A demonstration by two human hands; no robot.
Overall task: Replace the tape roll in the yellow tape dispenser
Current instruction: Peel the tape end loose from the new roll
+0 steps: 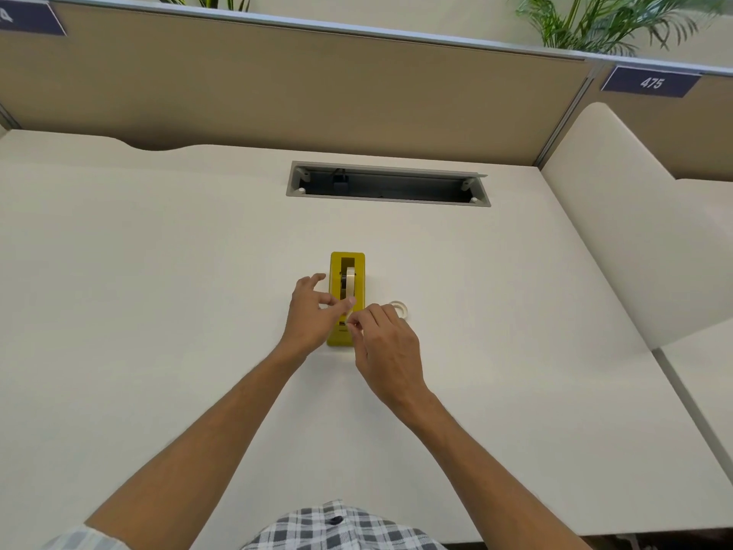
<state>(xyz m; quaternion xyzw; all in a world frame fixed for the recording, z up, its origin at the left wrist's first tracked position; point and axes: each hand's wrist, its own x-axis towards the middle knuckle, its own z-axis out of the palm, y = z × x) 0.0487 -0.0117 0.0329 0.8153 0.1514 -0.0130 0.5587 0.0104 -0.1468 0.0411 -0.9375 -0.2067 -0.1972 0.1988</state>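
One yellow tape dispenser (346, 287) stands on the desk (158, 271), a tape roll (350, 281) seated in it. The left hand (311, 315) rests against its left side, fingers loosely spread. The right hand (386, 343) pinches the tape end at its near tip. A second roll (400, 308) lies just right of the dispenser.

We are looking at a yellow tape dispenser (347, 299) with a pale cream tape roll (350, 281) sitting in its dark slot, and a second off-white roll (400, 308) lying beside it. They are resting on a plain cream surface (158, 291). We are seeing a grey frame around the dark cable tray (388, 184), tan partition panels (277, 85), navy number plates (650, 82) lettered in white, green palm fronds (595, 21), and we are wearing a grey-and-white checked shirt (337, 527).
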